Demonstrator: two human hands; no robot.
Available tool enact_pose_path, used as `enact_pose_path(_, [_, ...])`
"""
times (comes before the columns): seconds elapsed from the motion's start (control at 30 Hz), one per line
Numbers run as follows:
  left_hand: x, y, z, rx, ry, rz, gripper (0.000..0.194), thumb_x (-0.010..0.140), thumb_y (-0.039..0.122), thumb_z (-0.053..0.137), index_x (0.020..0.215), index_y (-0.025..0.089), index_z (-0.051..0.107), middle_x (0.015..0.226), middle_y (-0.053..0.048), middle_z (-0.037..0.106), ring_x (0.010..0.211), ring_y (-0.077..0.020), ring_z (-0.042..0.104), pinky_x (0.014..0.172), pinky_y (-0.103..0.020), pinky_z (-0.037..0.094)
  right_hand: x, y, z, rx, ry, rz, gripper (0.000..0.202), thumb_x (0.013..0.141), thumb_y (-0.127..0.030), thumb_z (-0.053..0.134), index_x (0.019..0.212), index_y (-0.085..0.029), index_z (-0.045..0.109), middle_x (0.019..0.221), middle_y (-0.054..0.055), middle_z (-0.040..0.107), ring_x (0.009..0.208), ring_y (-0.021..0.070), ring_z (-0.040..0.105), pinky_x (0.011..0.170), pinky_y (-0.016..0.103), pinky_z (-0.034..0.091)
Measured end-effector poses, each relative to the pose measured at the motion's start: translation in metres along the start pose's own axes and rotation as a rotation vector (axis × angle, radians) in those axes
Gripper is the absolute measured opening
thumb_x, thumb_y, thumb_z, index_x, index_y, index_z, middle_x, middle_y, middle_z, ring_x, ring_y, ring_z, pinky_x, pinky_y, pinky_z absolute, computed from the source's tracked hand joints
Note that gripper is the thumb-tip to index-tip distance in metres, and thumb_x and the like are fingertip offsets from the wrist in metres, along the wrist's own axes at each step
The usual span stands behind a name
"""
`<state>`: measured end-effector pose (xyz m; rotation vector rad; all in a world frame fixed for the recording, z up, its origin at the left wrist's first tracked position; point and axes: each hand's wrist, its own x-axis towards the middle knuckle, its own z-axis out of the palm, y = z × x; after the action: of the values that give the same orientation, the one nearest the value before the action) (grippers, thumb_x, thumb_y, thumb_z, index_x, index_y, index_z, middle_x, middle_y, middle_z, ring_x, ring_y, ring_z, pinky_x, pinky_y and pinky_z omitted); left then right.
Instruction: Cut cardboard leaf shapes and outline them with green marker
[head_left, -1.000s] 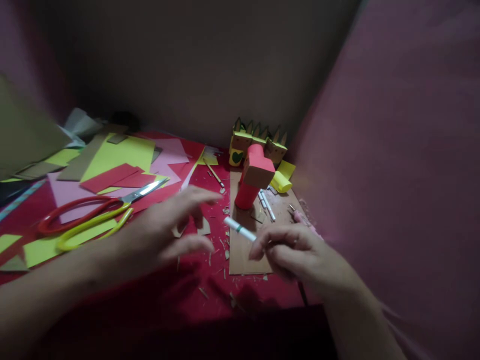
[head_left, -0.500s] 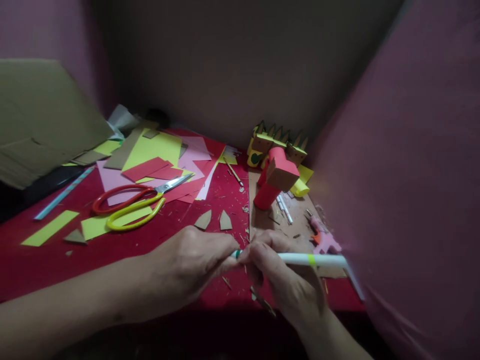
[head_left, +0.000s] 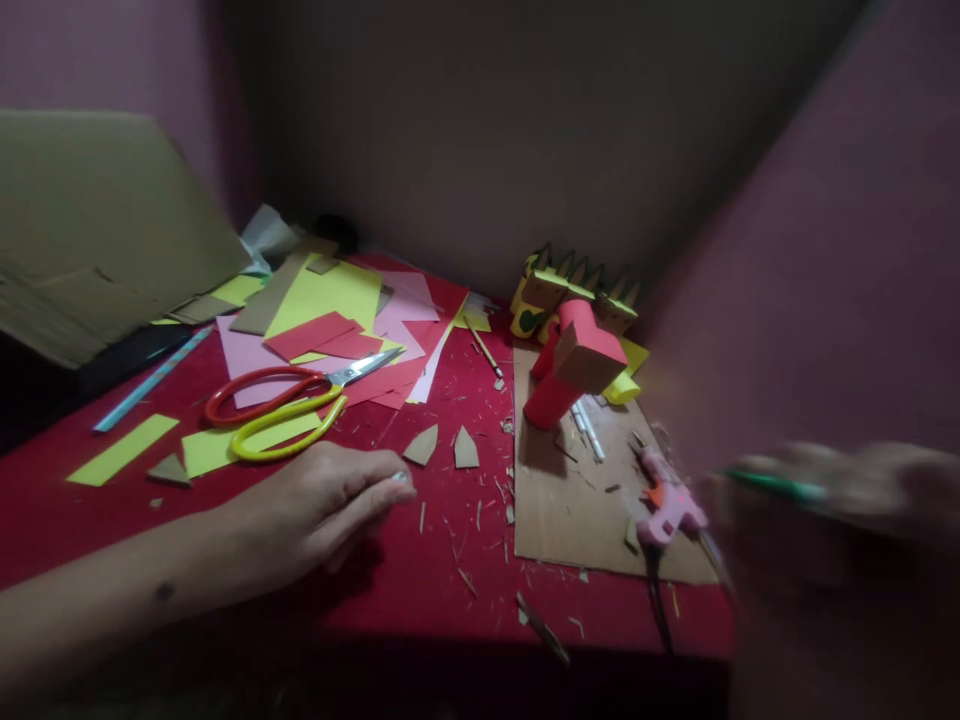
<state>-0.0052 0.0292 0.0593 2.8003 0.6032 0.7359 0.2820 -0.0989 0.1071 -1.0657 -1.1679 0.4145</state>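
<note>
A: Head view, only one. Where's the marker (head_left: 784, 485)?
B: Scene right, in the right hand (head_left: 874, 490). Fingers curled round it; hand badly blurred, finger detail lost.
A: Its long axis?
B: Roughly left to right, green end pointing left, back towards the table.
A: Left hand (head_left: 360, 505)?
B: Over the near middle of the red cloth (head_left: 450, 520), well apart from the marker. Fingers closed, a pale bit (head_left: 400, 478) showing at the tips. Possibly a cap; can't tell.
A: Nearest things to it?
B: Two pieces of card, just beyond the fingertips. The left piece (head_left: 421, 446) points far and right; the right piece (head_left: 466, 450) points far. Left hand is clearly the nearer one.
A: And by the right hand?
B: Glue gun (head_left: 670, 505), to its left, on the right part of the cardboard sheet (head_left: 562, 520). Nozzle points far and left. Gap between hand and gun.
</note>
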Motion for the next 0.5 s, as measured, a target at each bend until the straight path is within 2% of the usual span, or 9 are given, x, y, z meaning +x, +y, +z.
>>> enact_pose_path(0.07, [0.004, -0.018, 0.001, -0.013, -0.024, -0.006, 0.027, 0.108, 0.035, 0.054, 0.118, 0.025, 0.076, 0.099, -0.006, 0.077, 0.087, -0.0211, 0.070, 0.081, -0.032, 0.055, 0.011, 0.005, 0.021, 0.095, 0.063, 0.043, 0.021, 0.094, -0.035, 0.082, 0.076, -0.028, 0.075, 0.057, -0.004, 0.058, 0.045, 0.0129, 0.049, 0.044, 0.031, 0.036])
enact_pose_path(0.1, [0.006, -0.026, 0.003, -0.025, -0.039, 0.001, 0.027, 0.108, 0.033, 0.052, 0.118, 0.025, 0.076, 0.101, -0.006, 0.077, 0.086, -0.0205, 0.071, 0.080, -0.031, 0.054, 0.015, 0.011, 0.036, 0.104, 0.046, 0.092, 0.018, 0.095, -0.033, 0.081, 0.078, -0.027, 0.077, 0.060, -0.002, 0.064, 0.050, 0.0143, 0.057, 0.048, 0.031, 0.041])
enact_pose_path(0.17, [0.010, -0.037, 0.007, -0.041, -0.066, 0.037, 0.030, 0.108, 0.027, 0.046, 0.114, 0.025, 0.075, 0.101, -0.006, 0.078, 0.082, -0.0190, 0.071, 0.074, -0.030, 0.052, 0.023, 0.031, 0.064, 0.124, -0.001, 0.176, 0.015, 0.094, -0.032, 0.080, 0.080, -0.025, 0.078, 0.062, -0.003, 0.066, 0.054, 0.0135, 0.060, 0.052, 0.029, 0.045])
enact_pose_path(0.23, [0.013, -0.040, 0.014, 0.005, -0.069, 0.088, 0.032, 0.107, 0.023, 0.043, 0.111, 0.023, 0.075, 0.099, -0.006, 0.077, 0.078, -0.0190, 0.071, 0.068, -0.030, 0.049, 0.027, 0.055, 0.081, 0.136, -0.069, 0.295, 0.014, 0.091, -0.035, 0.082, 0.083, -0.024, 0.078, 0.068, -0.002, 0.071, 0.059, 0.0139, 0.065, 0.055, 0.028, 0.048])
enact_pose_path(0.3, [0.016, -0.037, 0.021, 0.130, -0.072, 0.130, 0.030, 0.108, 0.024, 0.045, 0.110, 0.020, 0.075, 0.093, -0.007, 0.075, 0.072, -0.0199, 0.068, 0.063, -0.032, 0.046, 0.027, 0.075, 0.087, 0.147, -0.133, 0.399, 0.014, 0.092, -0.037, 0.082, 0.092, -0.024, 0.077, 0.073, -0.003, 0.073, 0.066, 0.0144, 0.068, 0.062, 0.028, 0.052])
enact_pose_path(0.4, [0.019, -0.027, 0.030, 0.327, -0.061, 0.199, 0.024, 0.110, 0.024, 0.050, 0.111, 0.016, 0.073, 0.082, -0.005, 0.070, 0.064, -0.0207, 0.064, 0.057, -0.033, 0.042, 0.021, 0.093, 0.088, 0.093, -0.122, 0.435, 0.012, 0.089, -0.033, 0.081, 0.094, -0.024, 0.074, 0.075, -0.004, 0.073, 0.071, 0.0153, 0.070, 0.068, 0.028, 0.052])
enact_pose_path(0.5, [0.020, -0.022, 0.040, 0.412, 0.007, 0.264, 0.021, 0.110, 0.021, 0.052, 0.116, 0.011, 0.070, 0.076, -0.003, 0.068, 0.060, -0.0214, 0.064, 0.053, -0.033, 0.042, 0.016, 0.102, 0.088, 0.010, -0.143, 0.451, 0.012, 0.086, -0.031, 0.080, 0.091, -0.023, 0.073, 0.073, -0.004, 0.071, 0.069, 0.0164, 0.066, 0.065, 0.029, 0.049])
